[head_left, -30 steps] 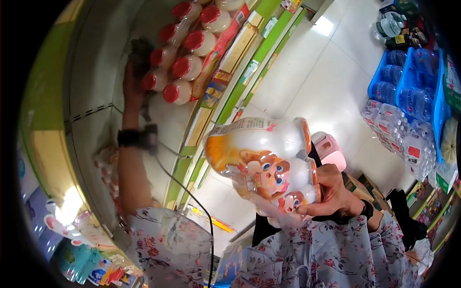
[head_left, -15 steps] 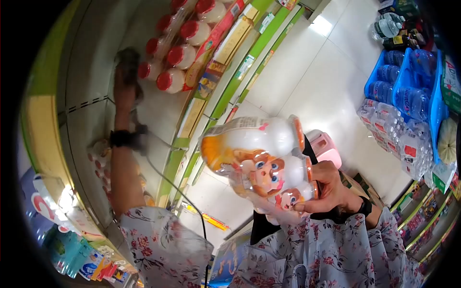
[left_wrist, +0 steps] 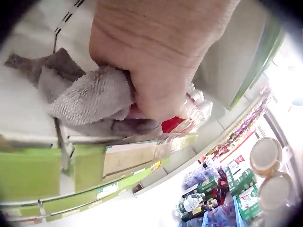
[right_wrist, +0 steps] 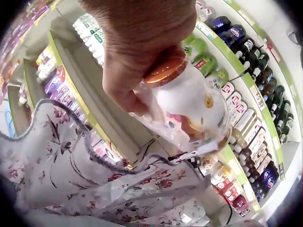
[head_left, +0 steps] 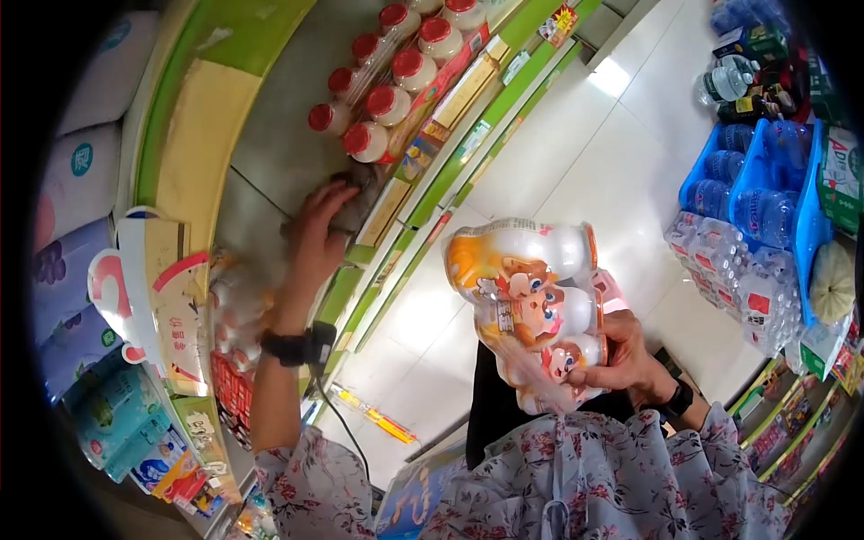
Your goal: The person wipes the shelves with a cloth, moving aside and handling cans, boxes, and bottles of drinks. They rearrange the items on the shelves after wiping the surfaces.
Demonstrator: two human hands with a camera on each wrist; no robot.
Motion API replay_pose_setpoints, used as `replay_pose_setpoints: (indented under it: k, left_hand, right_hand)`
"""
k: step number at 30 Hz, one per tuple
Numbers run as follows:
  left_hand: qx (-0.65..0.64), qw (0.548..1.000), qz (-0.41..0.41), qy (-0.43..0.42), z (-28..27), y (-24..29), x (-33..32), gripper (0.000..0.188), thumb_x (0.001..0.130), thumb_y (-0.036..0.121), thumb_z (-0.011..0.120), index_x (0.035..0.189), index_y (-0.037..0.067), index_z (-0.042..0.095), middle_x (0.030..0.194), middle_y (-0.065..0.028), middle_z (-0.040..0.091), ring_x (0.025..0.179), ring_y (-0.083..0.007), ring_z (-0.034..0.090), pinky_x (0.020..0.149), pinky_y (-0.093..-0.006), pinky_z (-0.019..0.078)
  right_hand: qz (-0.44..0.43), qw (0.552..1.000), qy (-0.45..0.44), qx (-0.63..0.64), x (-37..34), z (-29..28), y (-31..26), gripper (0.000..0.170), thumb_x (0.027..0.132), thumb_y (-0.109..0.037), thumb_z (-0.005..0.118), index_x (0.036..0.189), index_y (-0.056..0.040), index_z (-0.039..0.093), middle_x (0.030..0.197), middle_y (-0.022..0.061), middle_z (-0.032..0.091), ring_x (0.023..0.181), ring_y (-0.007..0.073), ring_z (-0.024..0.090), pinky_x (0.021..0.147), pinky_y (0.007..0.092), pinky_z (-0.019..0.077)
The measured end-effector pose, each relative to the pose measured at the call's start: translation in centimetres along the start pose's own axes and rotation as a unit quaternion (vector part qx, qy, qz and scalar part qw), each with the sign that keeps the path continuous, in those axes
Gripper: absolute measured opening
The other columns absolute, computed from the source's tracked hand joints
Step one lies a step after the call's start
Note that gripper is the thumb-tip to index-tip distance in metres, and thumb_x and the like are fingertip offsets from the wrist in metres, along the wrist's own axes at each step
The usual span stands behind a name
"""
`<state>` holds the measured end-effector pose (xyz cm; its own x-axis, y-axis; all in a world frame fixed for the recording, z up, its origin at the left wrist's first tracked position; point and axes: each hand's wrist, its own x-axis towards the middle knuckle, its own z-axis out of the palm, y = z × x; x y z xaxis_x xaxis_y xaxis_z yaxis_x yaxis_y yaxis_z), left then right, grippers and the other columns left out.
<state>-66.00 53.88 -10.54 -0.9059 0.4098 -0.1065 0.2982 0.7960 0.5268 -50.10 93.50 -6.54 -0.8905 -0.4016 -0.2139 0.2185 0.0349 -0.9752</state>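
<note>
In the head view my left hand is at the shelf's front edge, below a pack of red-capped bottles. It grips a crumpled grey cloth, whose folds spread over the pale shelf surface in the left wrist view. My right hand holds a shrink-wrapped pack of white bottles by its capped end, in front of my body. Cartoon faces are printed on the wrap. The right wrist view shows the thumb and fingers on the plastic beside an orange cap.
Green price rails edge the shelf. More bottle packs sit at its near end, beside an upright cardboard sign. Across the tiled floor stand water bottles in a blue crate and a pink stool-like object.
My left hand has come from the back of the shelf to its front edge with the cloth. The view has shifted, and the right hand still holds the bottle pack.
</note>
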Motion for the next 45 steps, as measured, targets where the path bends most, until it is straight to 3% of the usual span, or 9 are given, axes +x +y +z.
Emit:
replay_pose_setpoints:
  k: [15,20,24,26,30,36,39,43,45]
  left_hand:
    - [0.033,0.993,-0.115,0.001,0.7,-1.2,-8.8,0.056,0.072,-0.005,0.046,0.127,0.004,0.053,0.135,-0.0201,0.046,0.127,-0.0364,0.041,0.108,-0.0414,0.0328]
    - [0.266,0.956,-0.083,0.095,1.9,-8.5,-2.4,0.045,0.083,0.011,0.049,0.124,-0.008,0.046,0.14,-0.0275,0.036,0.129,-0.0413,0.037,0.111,-0.0471,0.027]
    - [0.237,0.956,-0.129,0.117,-1.9,-14.7,5.7,0.037,0.083,0.019,0.054,0.112,-0.004,0.052,0.125,-0.0259,0.047,0.114,-0.042,0.046,0.095,-0.05,0.0391]
    - [0.447,0.882,0.103,0.112,-4.6,-14.1,9.4,0.034,0.09,0.022,0.05,0.112,-0.004,0.053,0.11,-0.0203,0.058,0.103,-0.0345,0.054,0.082,-0.0501,0.0456]
    - [0.33,0.943,-0.047,0.021,-6.3,-14.8,19.0,0.05,0.083,0.023,0.057,0.125,-0.002,0.048,0.133,-0.0264,0.043,0.118,-0.0426,0.044,0.097,-0.0459,0.0394]
    - [0.148,0.983,0.04,0.102,-7.5,-16.3,26.7,0.061,0.089,0.027,0.051,0.141,0.001,0.033,0.143,-0.0213,0.038,0.132,-0.0369,0.036,0.108,-0.0373,0.0304]
    - [0.05,0.996,0.035,0.066,-7.9,-14.3,25.2,0.057,0.091,0.027,0.049,0.14,0.002,0.036,0.143,-0.02,0.039,0.131,-0.0363,0.037,0.107,-0.0374,0.0314]
    - [0.283,0.95,0.078,0.106,-8.0,-15.1,16.8,0.051,0.092,0.025,0.048,0.136,0.0,0.042,0.139,-0.0187,0.044,0.125,-0.0354,0.044,0.104,-0.0374,0.0336]
    - [0.251,0.959,-0.057,0.118,-8.1,-15.8,12.9,0.048,0.093,0.025,0.046,0.134,0.0,0.045,0.135,-0.0181,0.048,0.122,-0.0344,0.047,0.103,-0.0371,0.0352]
  right_hand:
    - [-0.044,0.999,0.008,-0.004,-0.4,0.6,1.3,0.042,0.067,-0.023,0.082,0.096,0.0034,0.068,0.065,0.008,0.063,0.052,0.0152,0.059,0.049,0.0248,0.0429]
    - [-0.043,0.999,0.022,0.001,0.4,0.2,1.1,0.04,0.068,-0.022,0.081,0.096,0.0034,0.068,0.065,0.0078,0.063,0.052,0.0144,0.059,0.049,0.0243,0.0428]
    - [-0.025,0.998,0.051,0.036,0.8,0.1,0.8,0.039,0.068,-0.021,0.081,0.095,0.0035,0.068,0.065,0.0082,0.064,0.053,0.014,0.06,0.05,0.024,0.044]
    - [-0.028,0.998,0.044,0.022,0.6,-0.6,0.3,0.039,0.068,-0.021,0.08,0.095,0.0038,0.067,0.066,0.0084,0.064,0.054,0.0143,0.06,0.051,0.0238,0.0446]
    - [-0.043,0.996,0.068,0.036,1.1,-0.9,-0.1,0.039,0.068,-0.021,0.08,0.095,0.0041,0.067,0.068,0.0094,0.065,0.055,0.0154,0.061,0.052,0.0235,0.0453]
    - [-0.06,0.993,0.1,0.024,1.3,0.1,-0.9,0.039,0.066,-0.019,0.081,0.095,0.0046,0.067,0.073,0.0107,0.066,0.055,0.0186,0.062,0.051,0.0246,0.0438]
    - [-0.052,0.994,0.096,0.024,1.0,0.5,-1.4,0.039,0.066,-0.018,0.081,0.096,0.0043,0.068,0.073,0.0105,0.066,0.054,0.018,0.061,0.051,0.0243,0.0432]
    - [-0.034,0.994,0.075,0.074,0.7,0.7,-1.4,0.04,0.066,-0.018,0.081,0.098,0.0034,0.068,0.073,0.0107,0.066,0.054,0.017,0.06,0.05,0.0237,0.0425]
    - [-0.041,0.994,0.068,0.081,0.7,0.4,-1.1,0.042,0.066,-0.018,0.081,0.099,0.003,0.068,0.073,0.0109,0.066,0.053,0.0162,0.06,0.05,0.0233,0.0422]
